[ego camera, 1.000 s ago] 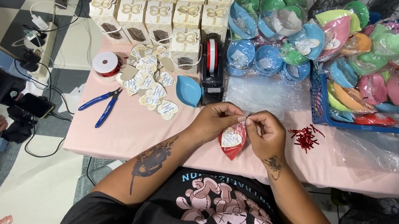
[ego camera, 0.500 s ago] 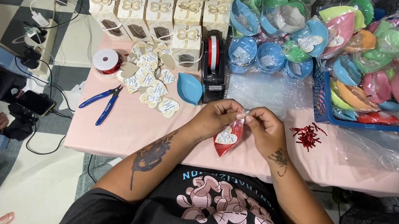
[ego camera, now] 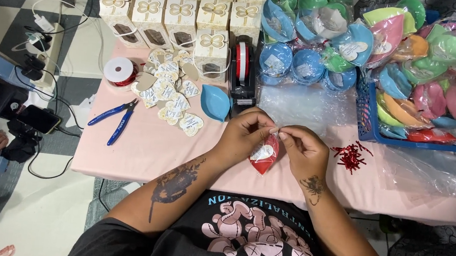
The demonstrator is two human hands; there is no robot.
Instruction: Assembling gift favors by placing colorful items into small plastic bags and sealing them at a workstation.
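Over the low pink table [ego camera: 140,153], both forearms angled inward toward twelve o'clock. The left hand [ego camera: 247,135] and right hand [ego camera: 304,150] met fingertip to fingertip, pinching the top of a small red plastic-wrapped leaf-shaped dish [ego camera: 264,154], which hung at six o'clock below them.

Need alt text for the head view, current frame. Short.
Two hands, left hand and right hand, pinch the top of a small red packet over a pink table. Blue pliers, heart tags, a tape dispenser and white gift boxes lie to the left; a blue basket of coloured packets sits to the right.
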